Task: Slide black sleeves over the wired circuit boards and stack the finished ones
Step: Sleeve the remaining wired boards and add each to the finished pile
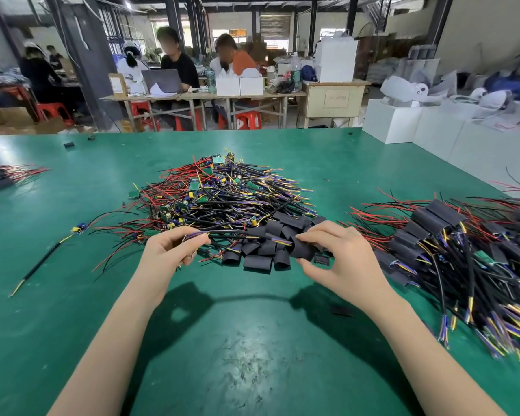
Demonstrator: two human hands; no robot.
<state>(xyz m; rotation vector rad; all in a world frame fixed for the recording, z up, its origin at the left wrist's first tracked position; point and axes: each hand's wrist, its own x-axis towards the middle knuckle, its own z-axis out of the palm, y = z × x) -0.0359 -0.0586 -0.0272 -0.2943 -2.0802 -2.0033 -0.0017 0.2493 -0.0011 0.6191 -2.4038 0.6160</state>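
The left hand [174, 246] is pinching the loose wire ends of a thin black cable [231, 233] between curled fingers and thumb, while the right hand [333, 253] is gripping a black sleeve [302, 250] at the cable's other end, fingers curled over its top and thumb underneath. Both bare forearms are reaching in from the near edge of the green table [252, 340], wrists angling inward so that the cable is stretching almost level between the hands. The sleeve is looking matte and flattened, a short tube with yellow and purple wire tips showing at its mouth. Just beyond the hands, loose sleeves [258, 256] of the same dull black are lying in a small heap, touching the big tangle of unsleeved boards [222, 190] near the middle of the table: small green boards with red, black, yellow and purple wires. Toward the right edge, finished sleeved pieces [451, 244] are lying piled, their wires fanning outward. The table's surface is looking scuffed near its near edge
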